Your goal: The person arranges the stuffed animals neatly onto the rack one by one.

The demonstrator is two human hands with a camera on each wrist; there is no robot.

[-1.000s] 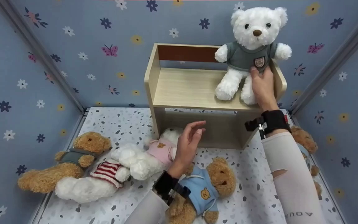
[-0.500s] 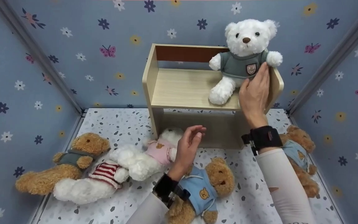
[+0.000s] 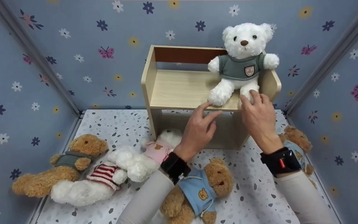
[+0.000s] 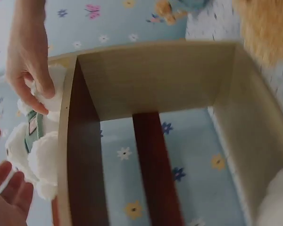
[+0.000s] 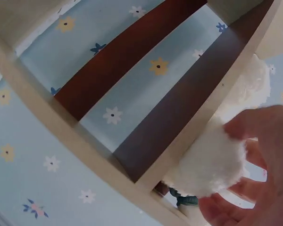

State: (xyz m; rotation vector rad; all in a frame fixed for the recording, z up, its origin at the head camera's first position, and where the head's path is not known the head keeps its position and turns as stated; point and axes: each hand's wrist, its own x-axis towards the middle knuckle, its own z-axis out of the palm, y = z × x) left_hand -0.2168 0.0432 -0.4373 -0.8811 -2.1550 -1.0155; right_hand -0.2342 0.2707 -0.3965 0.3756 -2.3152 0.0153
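Observation:
A white teddy bear (image 3: 239, 67) in a dark green shirt with a badge sits on the right of the upper board of a pale wooden shelf (image 3: 179, 88). My right hand (image 3: 259, 121) holds the bear's leg on the right side; in the right wrist view its thumb and fingers lie around the white, fluffy foot (image 5: 210, 162). Just below the bear's other foot is my left hand (image 3: 199, 130), fingers loosely bent, holding nothing. Whether its fingertip touches that foot I cannot tell. In the left wrist view, the left hand (image 4: 12, 195) shows relaxed fingers beside the shelf.
On the speckled floor lie a brown bear in green (image 3: 73, 158), a white bear in red stripes (image 3: 103, 175), a white bear in pink (image 3: 157, 152) and a brown bear in blue (image 3: 199, 186). Another brown bear (image 3: 297, 143) lies by the right wall.
The white bear has come down and left onto the shelf's right side. My right hand has moved from its body to its leg. The left hand has risen to the shelf's front edge.

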